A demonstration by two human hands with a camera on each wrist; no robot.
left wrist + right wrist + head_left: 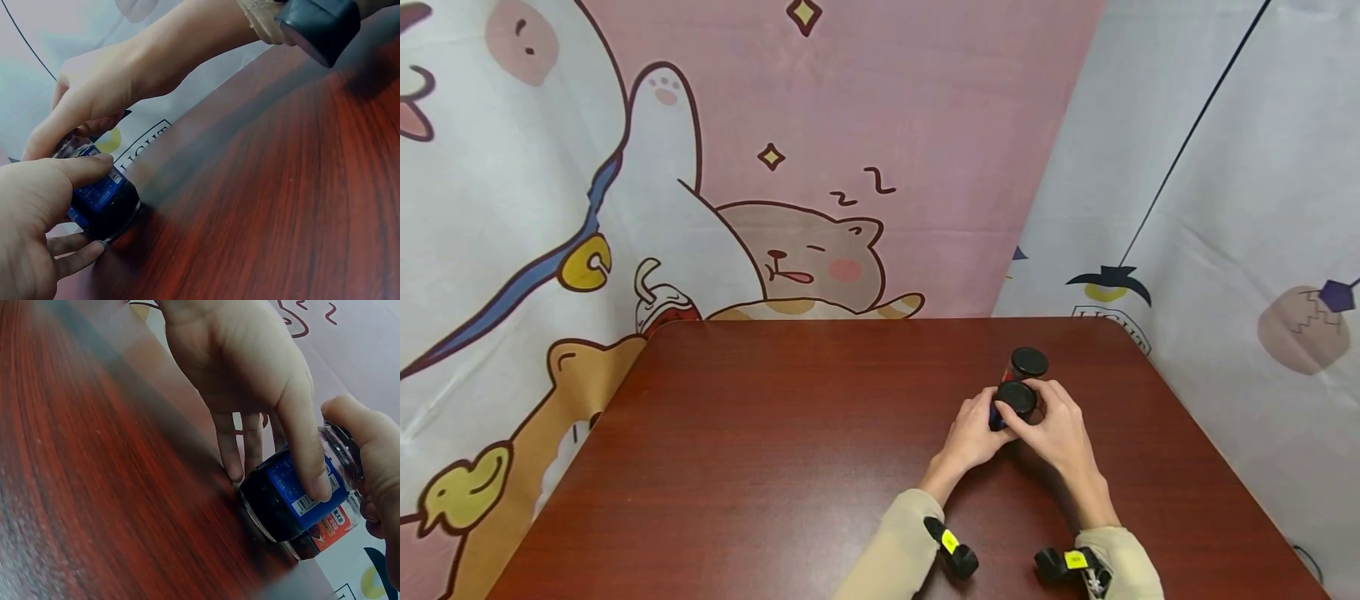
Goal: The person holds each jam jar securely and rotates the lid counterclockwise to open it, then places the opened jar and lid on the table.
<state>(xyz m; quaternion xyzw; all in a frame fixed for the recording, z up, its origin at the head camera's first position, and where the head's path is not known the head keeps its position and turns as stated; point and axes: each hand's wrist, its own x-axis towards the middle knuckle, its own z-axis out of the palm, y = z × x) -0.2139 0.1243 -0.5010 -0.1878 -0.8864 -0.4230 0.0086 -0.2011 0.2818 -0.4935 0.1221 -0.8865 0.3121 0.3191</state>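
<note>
A glass jar [267, 505] with dark contents, a blue label and a black lid [1017, 398] stands on the table. My left hand [972, 435] holds its body, with the thumb [87, 170] across the label. From the other side, my right hand [1060, 427] grips the lid between thumb and fingers. Just behind is a second jar [332, 530], red-labelled and black-lidded [1029, 361]. Neither hand is seen gripping this second jar. In the right wrist view, the right hand [381, 459] hides part of the blue-labelled jar's lid.
The brown wooden table [760, 467] spreads out mostly to the left of the jars. Cloth sheets with cartoon prints [820, 258] hang behind it and at the right side. Each sleeve carries a black wrist camera [958, 560].
</note>
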